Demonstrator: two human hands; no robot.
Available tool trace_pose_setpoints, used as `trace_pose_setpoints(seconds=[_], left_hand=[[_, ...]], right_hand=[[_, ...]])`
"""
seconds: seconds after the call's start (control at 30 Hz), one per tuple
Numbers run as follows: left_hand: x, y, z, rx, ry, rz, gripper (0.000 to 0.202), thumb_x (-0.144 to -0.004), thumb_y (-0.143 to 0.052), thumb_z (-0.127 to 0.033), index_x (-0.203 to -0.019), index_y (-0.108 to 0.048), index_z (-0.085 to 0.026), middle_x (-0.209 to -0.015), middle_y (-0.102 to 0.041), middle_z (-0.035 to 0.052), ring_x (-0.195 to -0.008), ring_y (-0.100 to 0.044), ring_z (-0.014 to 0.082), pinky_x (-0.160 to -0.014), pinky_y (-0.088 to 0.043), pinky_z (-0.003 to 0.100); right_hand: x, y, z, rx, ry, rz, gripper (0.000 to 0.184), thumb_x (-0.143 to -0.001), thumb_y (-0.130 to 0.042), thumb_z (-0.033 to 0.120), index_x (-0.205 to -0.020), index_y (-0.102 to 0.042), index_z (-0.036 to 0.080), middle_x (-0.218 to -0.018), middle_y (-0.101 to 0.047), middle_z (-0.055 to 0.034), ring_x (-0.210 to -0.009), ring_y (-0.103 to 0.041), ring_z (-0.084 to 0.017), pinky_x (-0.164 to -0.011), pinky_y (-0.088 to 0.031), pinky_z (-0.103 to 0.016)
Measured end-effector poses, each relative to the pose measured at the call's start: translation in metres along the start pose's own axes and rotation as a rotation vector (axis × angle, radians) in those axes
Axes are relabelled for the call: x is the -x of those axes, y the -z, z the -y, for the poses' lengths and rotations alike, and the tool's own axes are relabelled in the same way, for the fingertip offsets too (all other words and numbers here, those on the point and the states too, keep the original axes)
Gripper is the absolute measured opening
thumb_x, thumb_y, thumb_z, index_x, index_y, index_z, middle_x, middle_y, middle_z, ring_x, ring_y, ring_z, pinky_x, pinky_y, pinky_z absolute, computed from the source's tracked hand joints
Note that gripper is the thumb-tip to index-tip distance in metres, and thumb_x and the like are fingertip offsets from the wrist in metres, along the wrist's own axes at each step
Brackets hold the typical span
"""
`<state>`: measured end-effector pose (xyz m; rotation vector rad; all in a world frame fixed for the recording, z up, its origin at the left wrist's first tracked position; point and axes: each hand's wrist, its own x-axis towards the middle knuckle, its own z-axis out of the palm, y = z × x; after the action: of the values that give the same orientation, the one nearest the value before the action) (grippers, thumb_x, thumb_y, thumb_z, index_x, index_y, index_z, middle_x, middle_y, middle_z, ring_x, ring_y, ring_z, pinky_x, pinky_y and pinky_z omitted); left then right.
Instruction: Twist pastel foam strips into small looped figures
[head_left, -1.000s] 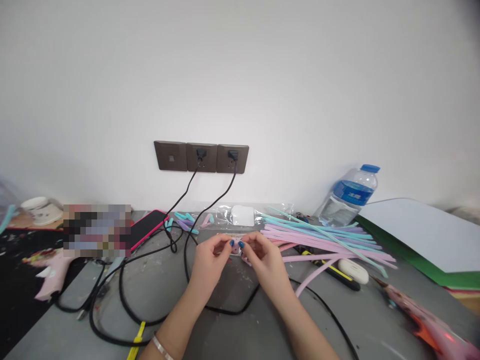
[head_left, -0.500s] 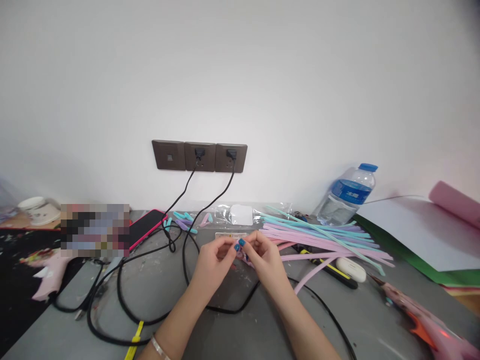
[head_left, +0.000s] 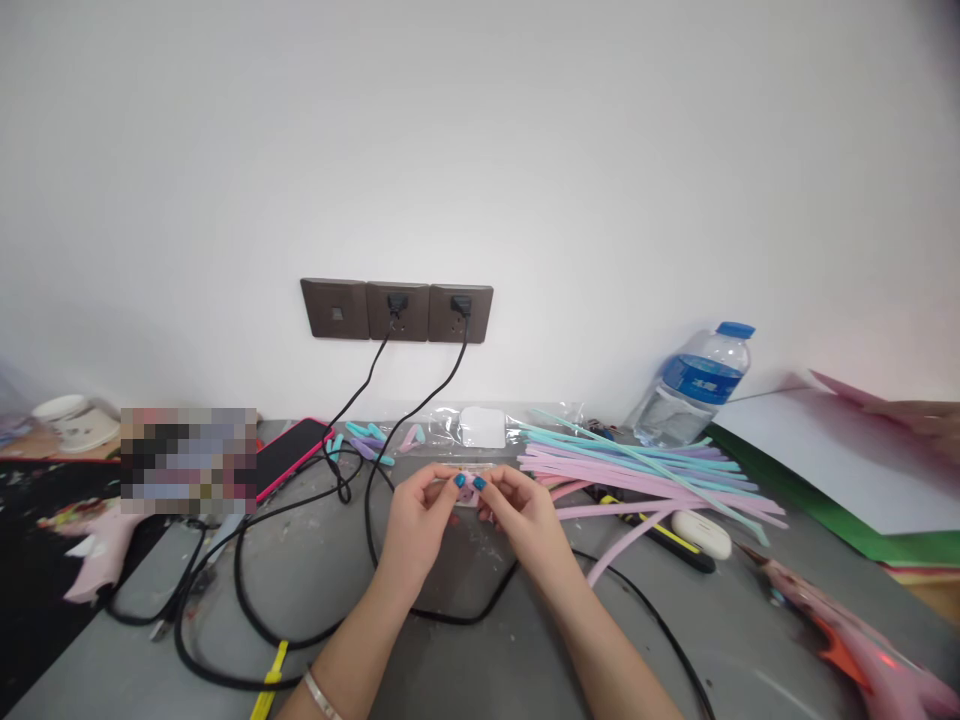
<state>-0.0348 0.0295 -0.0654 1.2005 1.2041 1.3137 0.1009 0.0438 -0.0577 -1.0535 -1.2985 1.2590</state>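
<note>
My left hand [head_left: 421, 512] and my right hand [head_left: 517, 508] meet above the grey table. Both are closed, thumbs and forefingers pinching a small pale pink-purple piece [head_left: 469, 490] between blue-painted nails. Most of it is hidden by the fingers, so its kind cannot be made out. Just right of my right hand lies a bundle of pink, lilac and turquoise pipe cleaners [head_left: 637, 470]. Beyond my left hand are short folded pipe cleaner pieces [head_left: 367, 440] near a clear plastic bag [head_left: 439, 432].
Black cables [head_left: 371, 500] loop around my left arm. A phone [head_left: 292, 460] lies left. To the right are a water bottle [head_left: 694, 385], a utility knife [head_left: 671, 545], a white oval case [head_left: 701, 534] and a pink glue gun [head_left: 840, 625]. Another person's hand [head_left: 922, 425] touches paper [head_left: 825, 455].
My hands have shifted slightly left, and the small piece shows more between the thumbs. At the far right, another person's hand has appeared and the pink rolled sheet has moved.
</note>
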Motion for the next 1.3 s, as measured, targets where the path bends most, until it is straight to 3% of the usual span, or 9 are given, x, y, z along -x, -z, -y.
trace_pose_setpoints(seconds=[0.17,0.3,0.4,0.6,0.8,0.93,1.1,1.3], left_hand=[[0.0,-0.002,-0.002,0.031,0.02,0.058,0.024,-0.078,-0.062,-0.038,-0.088,-0.067,-0.016,-0.079,-0.073,0.0047,-0.072,-0.067,0.0182,-0.058,-0.054,0.024],[0.004,-0.007,-0.002,-0.009,-0.067,0.091,0.022,-0.082,-0.058,-0.035,-0.092,-0.065,-0.017,-0.077,-0.073,0.0037,-0.07,-0.067,0.0174,-0.066,-0.055,0.026],[0.008,-0.011,-0.001,-0.06,-0.131,0.07,0.021,-0.085,-0.056,-0.035,-0.094,-0.063,-0.018,-0.078,-0.073,0.003,-0.071,-0.068,0.0172,-0.067,-0.054,0.026],[0.006,-0.007,-0.005,0.029,-0.047,-0.01,0.024,-0.081,-0.059,-0.04,-0.084,-0.063,-0.017,-0.076,-0.072,0.004,-0.07,-0.067,0.0182,-0.062,-0.054,0.025],[0.002,-0.002,-0.004,0.028,-0.056,-0.037,0.025,-0.08,-0.061,-0.039,-0.088,-0.07,-0.017,-0.088,-0.072,0.0066,-0.08,-0.064,0.0199,-0.056,-0.049,0.021],[0.001,-0.004,0.003,0.035,-0.082,-0.146,0.022,-0.078,-0.064,-0.038,-0.083,-0.071,-0.017,-0.095,-0.068,0.007,-0.077,-0.061,0.017,-0.05,-0.042,0.018],[0.004,-0.009,0.0,0.148,0.025,-0.139,0.025,-0.074,-0.068,-0.039,-0.083,-0.072,-0.016,-0.075,-0.067,0.0037,-0.065,-0.055,0.0127,-0.046,-0.038,0.016],[0.004,-0.013,-0.006,0.317,0.123,-0.119,0.026,-0.068,-0.074,-0.038,-0.079,-0.072,-0.015,-0.075,-0.066,0.0024,-0.064,-0.053,0.011,-0.047,-0.042,0.016]], right_hand=[[0.001,0.001,0.002,-0.024,-0.011,-0.034,0.04,-0.066,-0.069,0.055,-0.061,-0.053,0.019,-0.05,-0.044,0.0056,-0.045,-0.038,-0.01,-0.044,-0.029,-0.022],[0.004,-0.003,0.001,-0.099,-0.007,-0.11,0.038,-0.069,-0.068,0.053,-0.06,-0.052,0.019,-0.05,-0.041,0.0063,-0.044,-0.033,-0.009,-0.043,-0.026,-0.022],[0.005,-0.005,0.0,-0.123,0.007,-0.137,0.038,-0.071,-0.068,0.052,-0.061,-0.053,0.019,-0.051,-0.042,0.0057,-0.045,-0.034,-0.009,-0.044,-0.027,-0.021],[0.004,-0.005,0.0,-0.068,-0.027,-0.012,0.038,-0.07,-0.068,0.054,-0.072,-0.06,0.017,-0.058,-0.053,0.0022,-0.047,-0.043,-0.009,-0.044,-0.031,-0.021],[0.002,-0.002,-0.001,-0.076,-0.002,0.027,0.035,-0.069,-0.07,0.052,-0.075,-0.063,0.018,-0.062,-0.058,0.0004,-0.051,-0.05,-0.011,-0.045,-0.037,-0.021],[0.001,-0.002,-0.002,-0.061,-0.011,0.019,0.035,-0.066,-0.072,0.05,-0.074,-0.063,0.017,-0.063,-0.058,0.0005,-0.051,-0.05,-0.011,-0.045,-0.037,-0.021],[0.001,-0.004,-0.001,0.03,0.037,-0.017,0.03,-0.065,-0.071,0.045,-0.066,-0.059,0.017,-0.06,-0.056,0.0007,-0.052,-0.046,-0.011,-0.046,-0.034,-0.022],[0.001,-0.003,0.001,0.052,0.022,-0.021,0.028,-0.066,-0.07,0.043,-0.064,-0.059,0.017,-0.059,-0.055,0.0008,-0.052,-0.046,-0.012,-0.047,-0.033,-0.023]])
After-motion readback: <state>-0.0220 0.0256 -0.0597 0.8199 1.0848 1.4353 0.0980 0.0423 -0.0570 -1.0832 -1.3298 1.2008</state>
